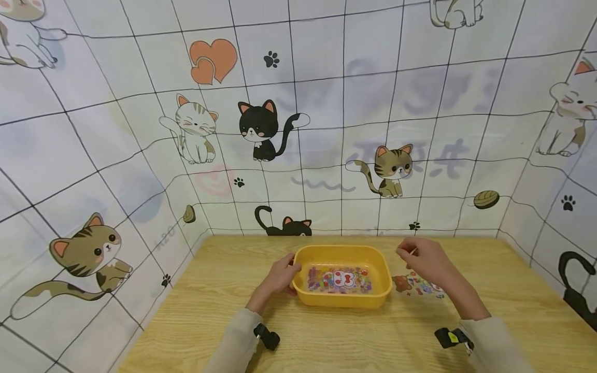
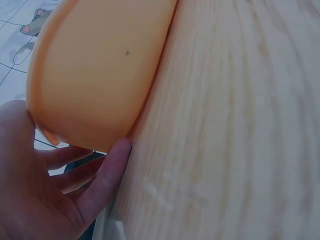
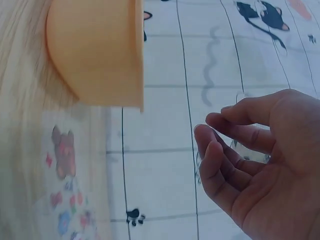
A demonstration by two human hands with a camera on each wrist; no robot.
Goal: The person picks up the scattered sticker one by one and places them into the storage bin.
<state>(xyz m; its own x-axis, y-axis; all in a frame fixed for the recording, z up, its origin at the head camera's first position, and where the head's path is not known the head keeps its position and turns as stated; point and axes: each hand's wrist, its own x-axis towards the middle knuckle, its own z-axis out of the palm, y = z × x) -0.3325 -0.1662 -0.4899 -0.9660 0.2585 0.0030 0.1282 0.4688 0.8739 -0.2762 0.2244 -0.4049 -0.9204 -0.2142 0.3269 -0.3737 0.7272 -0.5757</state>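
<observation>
A shallow yellow plastic basin (image 1: 342, 300) stands on the wooden table. My left hand (image 1: 282, 274) holds it by its left end, thumb at the rim and the other fingers against the outer wall, as the left wrist view shows. Inside the basin lies a clear sheet of colourful cartoon stickers (image 1: 340, 280). Raised over the table just right of the basin, my right hand (image 1: 429, 259) has loosely bent fingers with nothing visible between them. Below it a second clear sticker sheet (image 1: 417, 285), with a brown bear, lies flat and is partly covered by the hand and wrist.
The pale wooden table (image 1: 196, 321) extends around the basin. A white cloth with a black grid and cartoon cats (image 1: 258, 129) hangs behind it and along both sides. Dark straps (image 1: 267, 336) circle both sleeves near the wrists.
</observation>
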